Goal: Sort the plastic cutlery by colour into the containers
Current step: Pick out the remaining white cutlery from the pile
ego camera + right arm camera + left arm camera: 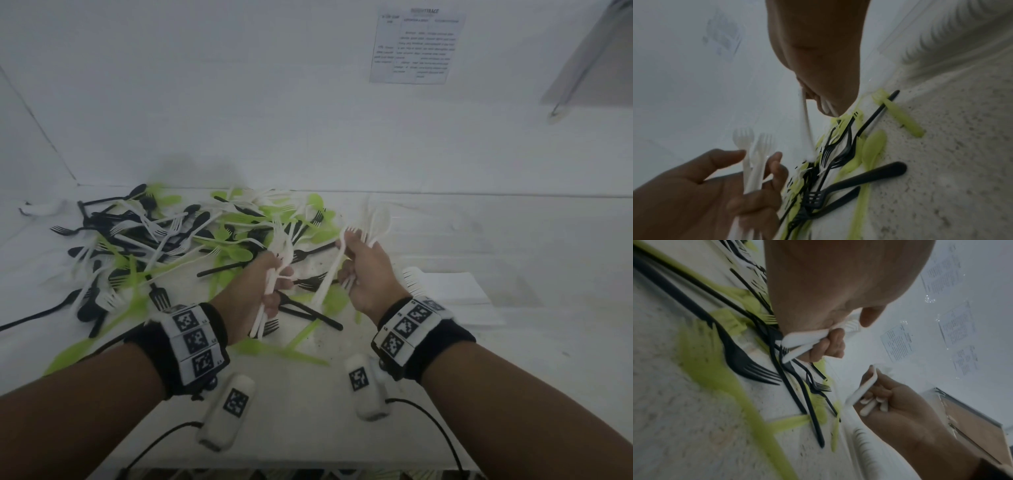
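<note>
Judging by the big mixed pile of black, green and white cutlery lying on the speckled white surface, we are early in the sort. Our left hand is curled round a bundle of white pieces and our right hand grips white forks and a spoon, both held above the pile. We see thin, smooth moulded plastic with slim handles, and a white ridged container just right of our right hand.

Our left hand grips white cutlery above black forks and green pieces on the surface; our right hand holds white handles.
</note>
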A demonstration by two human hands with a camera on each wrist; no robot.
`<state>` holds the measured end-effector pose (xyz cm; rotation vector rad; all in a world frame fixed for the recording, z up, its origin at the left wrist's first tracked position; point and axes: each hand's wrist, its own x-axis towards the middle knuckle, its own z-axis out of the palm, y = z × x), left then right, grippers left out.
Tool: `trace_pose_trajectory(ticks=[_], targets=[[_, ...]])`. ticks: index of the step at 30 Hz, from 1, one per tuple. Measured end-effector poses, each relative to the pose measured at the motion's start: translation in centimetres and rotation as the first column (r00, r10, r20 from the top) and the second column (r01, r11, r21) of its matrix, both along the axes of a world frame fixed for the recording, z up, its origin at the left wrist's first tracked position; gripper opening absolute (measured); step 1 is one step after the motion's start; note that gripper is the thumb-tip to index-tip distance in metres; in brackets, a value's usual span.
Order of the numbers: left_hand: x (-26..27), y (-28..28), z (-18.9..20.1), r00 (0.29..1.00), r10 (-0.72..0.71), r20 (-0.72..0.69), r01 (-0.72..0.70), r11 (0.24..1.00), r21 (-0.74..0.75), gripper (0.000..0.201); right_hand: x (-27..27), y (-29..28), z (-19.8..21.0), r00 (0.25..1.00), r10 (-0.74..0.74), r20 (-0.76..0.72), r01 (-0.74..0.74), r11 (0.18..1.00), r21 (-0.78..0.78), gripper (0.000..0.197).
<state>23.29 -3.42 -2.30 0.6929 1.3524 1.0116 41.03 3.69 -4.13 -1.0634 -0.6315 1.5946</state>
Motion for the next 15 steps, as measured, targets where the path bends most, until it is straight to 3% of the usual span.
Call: trace_pose_trajectory(ticks=[7,13,15], targets=[[0.5,0.7,-0.2,0.953,0.069,-0.296,-0.006,0.978,0.209,0.021,-1.6,-1.5,0.2,0.986,0.127,0.111,-0.137,0.986,0.093,0.015],[2.5,0.2,0.4,0.979,0.104,-0.173,-0.038,0.936,0.35,0.015,-3.1,-3.4,0.5,0.974,0.213,0.072,-0.218,0.972,0.082,0.028],[2.3,0.4,0.1,0.963,0.144,-0.226,-0.051,0.927,0.37,0.011,-3.3,-3.6,0.4,0.979,0.196,0.055,-0.199,0.978,0.067,0.033]])
